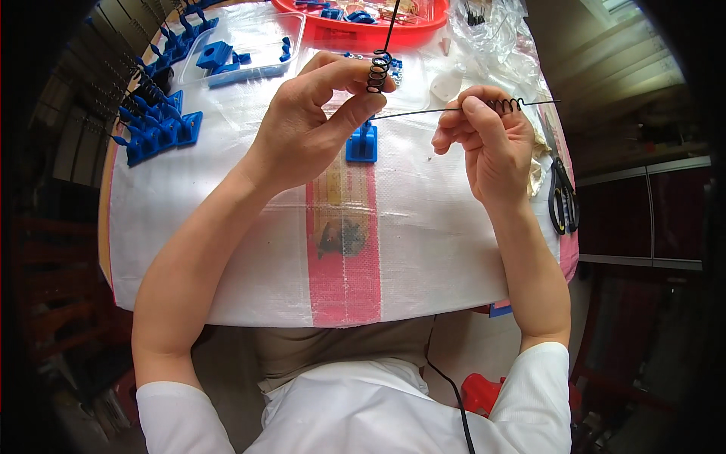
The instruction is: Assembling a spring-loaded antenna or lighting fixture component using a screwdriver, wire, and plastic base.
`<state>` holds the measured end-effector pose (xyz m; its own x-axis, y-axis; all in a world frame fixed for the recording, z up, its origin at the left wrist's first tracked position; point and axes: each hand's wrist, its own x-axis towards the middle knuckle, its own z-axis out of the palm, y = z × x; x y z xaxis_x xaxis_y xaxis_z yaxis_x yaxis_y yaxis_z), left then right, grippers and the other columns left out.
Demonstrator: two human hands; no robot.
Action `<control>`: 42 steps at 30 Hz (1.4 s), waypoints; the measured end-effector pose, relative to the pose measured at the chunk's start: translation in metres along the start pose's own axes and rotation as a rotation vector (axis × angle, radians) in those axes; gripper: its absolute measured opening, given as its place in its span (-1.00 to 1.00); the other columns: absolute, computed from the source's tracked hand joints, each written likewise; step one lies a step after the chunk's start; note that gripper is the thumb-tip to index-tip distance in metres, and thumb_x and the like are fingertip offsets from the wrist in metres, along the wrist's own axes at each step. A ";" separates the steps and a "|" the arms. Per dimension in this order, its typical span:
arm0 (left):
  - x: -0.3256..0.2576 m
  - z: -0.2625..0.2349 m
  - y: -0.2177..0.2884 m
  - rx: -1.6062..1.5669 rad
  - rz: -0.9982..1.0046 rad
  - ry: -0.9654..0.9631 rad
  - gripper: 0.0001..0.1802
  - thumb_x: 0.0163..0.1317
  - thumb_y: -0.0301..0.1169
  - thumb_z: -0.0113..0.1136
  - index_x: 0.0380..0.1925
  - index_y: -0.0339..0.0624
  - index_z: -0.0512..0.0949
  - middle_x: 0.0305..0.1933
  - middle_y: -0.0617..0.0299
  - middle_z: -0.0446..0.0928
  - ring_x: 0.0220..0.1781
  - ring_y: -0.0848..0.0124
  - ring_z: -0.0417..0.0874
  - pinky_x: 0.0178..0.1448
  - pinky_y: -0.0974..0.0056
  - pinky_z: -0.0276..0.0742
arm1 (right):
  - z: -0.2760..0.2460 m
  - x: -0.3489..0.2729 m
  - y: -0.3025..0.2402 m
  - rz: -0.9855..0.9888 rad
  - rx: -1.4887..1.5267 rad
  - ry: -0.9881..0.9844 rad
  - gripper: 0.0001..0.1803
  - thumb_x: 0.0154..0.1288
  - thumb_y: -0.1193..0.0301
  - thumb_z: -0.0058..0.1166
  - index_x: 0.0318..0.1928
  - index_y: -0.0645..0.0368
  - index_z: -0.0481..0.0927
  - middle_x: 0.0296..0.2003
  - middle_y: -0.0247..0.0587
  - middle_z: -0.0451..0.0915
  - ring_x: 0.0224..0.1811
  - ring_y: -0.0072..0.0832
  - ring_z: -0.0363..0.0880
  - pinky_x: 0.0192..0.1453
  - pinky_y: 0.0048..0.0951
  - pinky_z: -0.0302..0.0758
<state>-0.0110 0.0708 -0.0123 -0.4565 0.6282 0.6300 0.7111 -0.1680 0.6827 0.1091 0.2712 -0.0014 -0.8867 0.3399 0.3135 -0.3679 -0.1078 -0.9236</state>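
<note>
Between the thumb and fingers of my left hand (302,121) is a black wire spring (378,72), held upright, its straight end rising past the upper edge of the view. My right hand (495,147) pinches a second black wire coil (505,105) lying sideways. From that coil one thin straight end points right, and another stretches left toward my left fingertips; whether the two wires join is hidden there. Just beneath, on the table, stands a small blue plastic block (362,144) with its top partly covered by my left hand.
Blue holders (162,136) with upright coiled wires line the table's left edge. A clear tray (261,45) of blue parts and a red basin (325,34) stand at the back. Crumpled clear plastic (495,38) lies back right, black-handled scissors (562,197) at the right edge.
</note>
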 end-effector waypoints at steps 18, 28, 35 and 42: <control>0.000 0.001 0.001 -0.018 -0.004 -0.002 -0.83 0.35 -0.49 0.19 -0.07 -0.17 0.60 -0.21 0.31 0.55 -0.13 0.50 0.56 0.02 0.37 0.50 | -0.002 -0.001 -0.001 -0.006 0.017 0.016 -0.87 0.39 0.51 0.00 -0.17 0.35 0.54 -0.45 -0.06 0.66 -0.53 -0.36 0.69 -0.46 -0.37 0.67; 0.000 0.000 0.000 -0.016 0.004 0.002 -0.83 0.35 -0.50 0.20 -0.07 -0.17 0.60 -0.20 0.31 0.56 -0.12 0.49 0.56 0.02 0.37 0.49 | -0.003 -0.002 -0.003 -0.015 0.003 0.029 -0.87 0.38 0.52 0.00 -0.18 0.35 0.54 -0.46 -0.06 0.66 -0.54 -0.36 0.68 -0.48 -0.37 0.66; 0.000 0.000 -0.001 -0.023 0.008 0.004 -0.82 0.35 -0.50 0.20 -0.07 -0.17 0.59 -0.20 0.30 0.56 -0.12 0.49 0.56 0.01 0.37 0.50 | -0.002 -0.004 -0.004 -0.019 -0.031 -0.005 -0.86 0.38 0.51 -0.01 -0.18 0.36 0.54 -0.44 -0.04 0.66 -0.53 -0.36 0.68 -0.47 -0.37 0.66; 0.000 0.001 -0.002 -0.014 0.009 -0.002 -0.83 0.35 -0.50 0.20 -0.07 -0.19 0.59 -0.20 0.29 0.57 -0.12 0.49 0.57 0.02 0.37 0.50 | -0.005 -0.005 -0.002 -0.028 -0.047 -0.037 -0.85 0.41 0.51 -0.04 -0.13 0.31 0.54 -0.39 -0.04 0.65 -0.51 -0.32 0.67 -0.45 -0.36 0.66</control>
<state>-0.0118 0.0720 -0.0136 -0.4492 0.6285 0.6350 0.7075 -0.1838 0.6824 0.1159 0.2742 -0.0028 -0.8863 0.3073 0.3465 -0.3799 -0.0547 -0.9234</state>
